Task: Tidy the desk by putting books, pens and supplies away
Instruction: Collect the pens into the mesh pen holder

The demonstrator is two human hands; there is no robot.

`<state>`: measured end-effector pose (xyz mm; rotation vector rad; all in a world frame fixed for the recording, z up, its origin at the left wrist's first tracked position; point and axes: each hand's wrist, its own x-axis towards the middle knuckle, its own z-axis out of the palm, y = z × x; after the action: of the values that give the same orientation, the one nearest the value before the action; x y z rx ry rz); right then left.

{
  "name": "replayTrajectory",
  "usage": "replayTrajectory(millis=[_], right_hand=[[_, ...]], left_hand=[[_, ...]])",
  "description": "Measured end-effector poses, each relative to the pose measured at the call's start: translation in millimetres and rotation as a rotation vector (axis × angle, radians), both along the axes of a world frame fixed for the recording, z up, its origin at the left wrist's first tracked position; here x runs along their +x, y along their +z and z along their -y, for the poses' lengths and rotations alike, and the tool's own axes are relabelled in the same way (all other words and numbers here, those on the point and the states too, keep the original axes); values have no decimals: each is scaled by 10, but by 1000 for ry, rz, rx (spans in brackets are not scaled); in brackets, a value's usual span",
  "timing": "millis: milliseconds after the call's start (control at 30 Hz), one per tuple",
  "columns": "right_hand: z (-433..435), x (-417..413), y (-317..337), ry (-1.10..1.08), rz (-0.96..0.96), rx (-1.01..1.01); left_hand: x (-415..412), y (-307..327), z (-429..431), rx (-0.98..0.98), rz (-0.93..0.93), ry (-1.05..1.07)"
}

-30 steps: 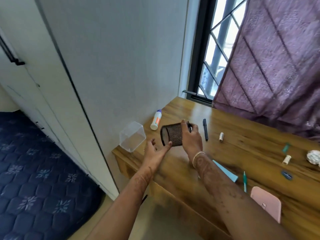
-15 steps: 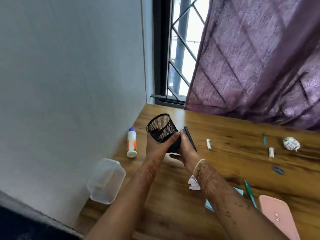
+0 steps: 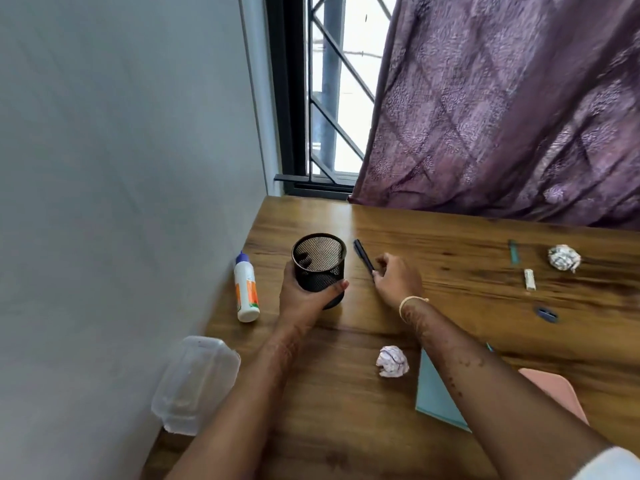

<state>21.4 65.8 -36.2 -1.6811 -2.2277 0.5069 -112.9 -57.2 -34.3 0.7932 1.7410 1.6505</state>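
Gripping mesh cup; right fingers pinching pen

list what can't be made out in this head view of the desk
1. Head view: whether the right-hand grip pinches the black pen or only touches it; the back of the hand hides the fingertips.
2. Head view: the teal sheet and pink object; the right forearm covers part of each.
3. Head view: the small dark item; too small and blurred to identify.
4. Head view: the glue bottle label; too blurred to read.
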Motion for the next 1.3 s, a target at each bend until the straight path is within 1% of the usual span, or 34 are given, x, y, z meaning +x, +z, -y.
replayTrajectory(millis=[167,200,233,267,333,400,433,500,567,633,833,1000,1133,1300], right_hand=[[-128,-125,59,70,156,82],[-152,-136,85,75,161,76],[-179,-147,125,70,121,54],[-211,-161,183,54,31,20],[-256,-196,336,4,-246,-14],[-251,-237,549,-21,-542,38],[-245,-241,649,-20,-654,68],[-231,-215,798,17,-817,79],[-245,-164,861,81,-896,54],[-244,-96,862,116,-914,37],[-285,158,889,110,-974,73],[-300,363,828,130,-835,23],[-315,511,723,103,-724,58],[-366,790,703,10,-759,75]], left_hand=[[12,-34,14,-48,-25,-31],[22,-30,19,-56,-29,-32],[21,-34,14,-60,-30,-34],[16,-30,6,-60,-28,-39],[6,-12,-24,-57,-23,-41],[3,9,-79,-45,-15,-35],[17,11,-113,-42,-6,-30],[60,7,-186,-40,7,-33],[111,2,-268,-43,13,-41],[154,-10,-347,-61,14,-51],[337,-57,-520,-110,10,-132],[533,6,-645,-106,27,-215],[604,93,-723,-108,-20,-265],[716,119,-741,-110,9,-352]])
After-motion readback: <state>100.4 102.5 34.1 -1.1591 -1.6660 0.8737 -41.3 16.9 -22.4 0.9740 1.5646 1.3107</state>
